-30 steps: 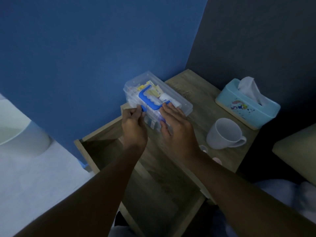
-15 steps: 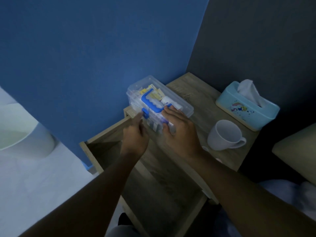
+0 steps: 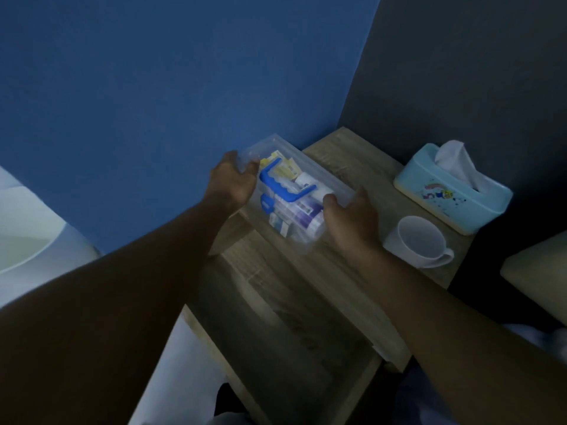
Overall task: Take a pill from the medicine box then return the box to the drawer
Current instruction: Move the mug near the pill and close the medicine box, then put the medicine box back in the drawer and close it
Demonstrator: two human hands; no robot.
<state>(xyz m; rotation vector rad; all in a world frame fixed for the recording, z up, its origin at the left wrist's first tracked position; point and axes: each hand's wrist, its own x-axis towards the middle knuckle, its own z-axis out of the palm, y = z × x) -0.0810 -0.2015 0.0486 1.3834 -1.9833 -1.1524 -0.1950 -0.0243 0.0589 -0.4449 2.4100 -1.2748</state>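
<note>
The medicine box [image 3: 293,194] is clear plastic with a blue handle on its lid and holds bottles and packets. It is tilted toward me, over the edge between the nightstand top and the open drawer [image 3: 276,317]. My left hand [image 3: 234,179] grips its far left end. My right hand [image 3: 349,217] grips its near right end. The lid looks closed. No pill can be made out in either hand.
A wooden nightstand top [image 3: 346,154] carries a white mug [image 3: 422,242] and a light blue tissue box [image 3: 451,191] on its right. A blue wall stands behind, a dark wall to the right. White bedding lies at left, a cushion [image 3: 540,271] at far right.
Both hands left the box's front latch area and moved to its two ends. The box has tipped and shifted toward the drawer.
</note>
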